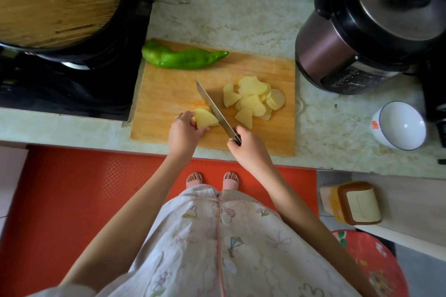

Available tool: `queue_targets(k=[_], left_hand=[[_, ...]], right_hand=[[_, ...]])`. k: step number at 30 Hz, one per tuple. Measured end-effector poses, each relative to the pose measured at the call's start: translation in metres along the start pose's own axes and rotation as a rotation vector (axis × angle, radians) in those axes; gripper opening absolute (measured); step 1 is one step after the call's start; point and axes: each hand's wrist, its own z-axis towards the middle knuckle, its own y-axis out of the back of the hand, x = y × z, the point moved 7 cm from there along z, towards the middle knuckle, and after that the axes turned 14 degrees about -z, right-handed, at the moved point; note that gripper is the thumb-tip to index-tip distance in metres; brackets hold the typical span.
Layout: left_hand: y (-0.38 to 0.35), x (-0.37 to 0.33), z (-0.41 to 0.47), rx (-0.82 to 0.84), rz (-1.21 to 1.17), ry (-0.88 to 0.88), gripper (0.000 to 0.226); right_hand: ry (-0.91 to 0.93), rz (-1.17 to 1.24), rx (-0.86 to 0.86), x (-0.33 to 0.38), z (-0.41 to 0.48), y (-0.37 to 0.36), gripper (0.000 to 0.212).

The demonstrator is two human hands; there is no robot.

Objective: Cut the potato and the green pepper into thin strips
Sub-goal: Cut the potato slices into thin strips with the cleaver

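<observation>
She is standing at the table (241,19) with the cutting board (169,94) pulled close to its near edge, so both arms are reaching it without stretching. Her left hand (184,129) is curling its fingers over the uncut piece of potato (205,118), pinning it flat side down so it is not rolling; the fingertips seem tucked back from the cut face, probably to keep them clear of the edge. Her right hand (246,149) is gripping the handle of the knife (212,103), and the blade is lying right against the open face of the potato, angled away from her, which looks like the line for the next slice. The finished slices (253,100) are piling up on the far side of the blade, near the right of the board, out of the working spot. To my eye she is only slicing so far; the rounds are waiting to be stacked and cut into strips. The green pepper (181,58) is lying whole along the back edge of the board, parked well apart from the knife until its turn. A white bowl (399,125) is sitting to the right on the table, perhaps ready for the cut pieces.
</observation>
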Motion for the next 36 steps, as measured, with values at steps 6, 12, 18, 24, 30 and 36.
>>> queue_targets(k=[6,12,18,24,30,36], left_hand=[[-0.001,-0.015,-0.002,0.02,0.265,-0.212,0.07],[-0.018,-0.023,-0.004,0.251,0.382,-1.032,0.032],[-0.02,-0.014,0.005,0.316,0.375,-1.085,0.022],[-0.022,-0.01,0.007,0.305,0.33,-1.1,0.015],[-0.019,-0.011,0.007,0.29,0.238,-1.154,0.011],[-0.021,-0.008,0.008,0.31,0.239,-1.146,0.015]], right_hand=[[0.011,0.016,-0.066,0.0,-0.005,-0.001,0.019],[0.037,-0.075,-0.161,0.003,-0.014,0.009,0.014],[0.028,-0.231,-0.132,0.009,-0.018,-0.005,0.009],[0.002,-0.248,-0.156,0.011,-0.02,-0.018,0.018],[-0.032,-0.214,-0.188,0.012,-0.022,-0.015,0.017],[-0.077,-0.216,-0.193,0.013,-0.024,-0.018,0.02]])
